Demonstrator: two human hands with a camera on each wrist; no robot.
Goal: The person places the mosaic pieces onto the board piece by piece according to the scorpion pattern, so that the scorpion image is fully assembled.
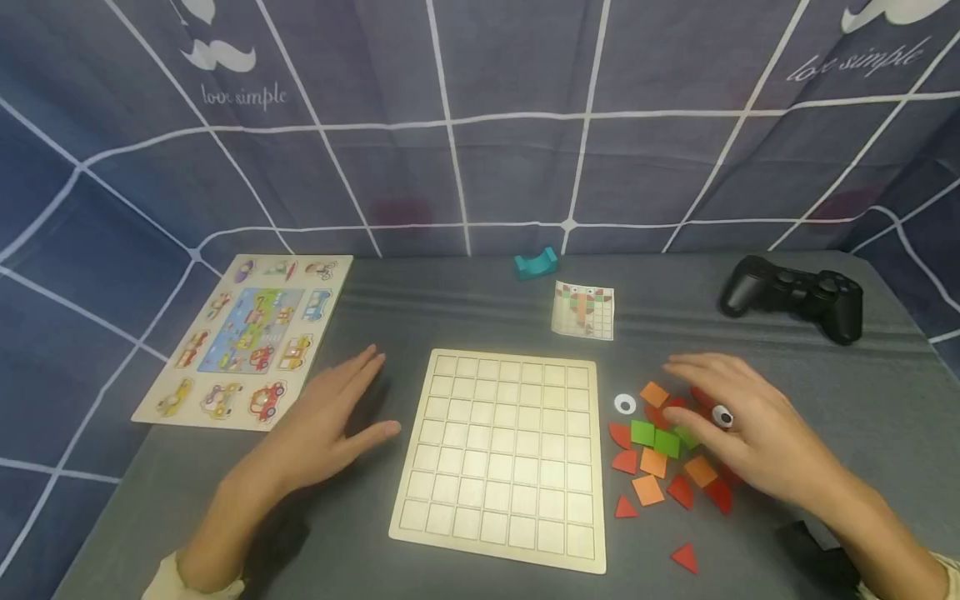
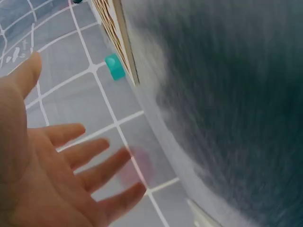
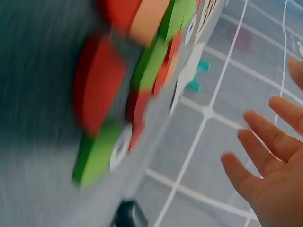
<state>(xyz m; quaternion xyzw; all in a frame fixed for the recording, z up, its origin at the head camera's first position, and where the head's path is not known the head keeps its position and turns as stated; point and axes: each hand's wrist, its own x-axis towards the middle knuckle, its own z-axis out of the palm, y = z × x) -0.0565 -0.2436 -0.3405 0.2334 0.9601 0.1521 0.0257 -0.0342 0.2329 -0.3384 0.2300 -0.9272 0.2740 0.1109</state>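
A pale wooden grid board (image 1: 497, 446) lies flat in the middle of the grey table in the head view, its squares bare. To its left, my left hand (image 1: 318, 421) has its fingers extended and thumb apart, holding nothing. My right hand (image 1: 753, 421) hovers over a loose spread of colored pieces, hiding some of them. Among these are a green square (image 1: 667, 443), an orange square (image 1: 648, 490), a red triangle (image 1: 684, 557) and a white eye disc (image 1: 625, 404). In the right wrist view, the right fingers (image 3: 258, 175) are spread, with nothing in them.
Behind the board lie a small pattern card (image 1: 583, 310) and a teal curved block (image 1: 536, 264). A vehicle picture puzzle (image 1: 247, 342) lies at left, close to the left hand. A black game controller (image 1: 793, 297) sits at back right. Gridded cloth (image 1: 510, 175) hangs behind the table.
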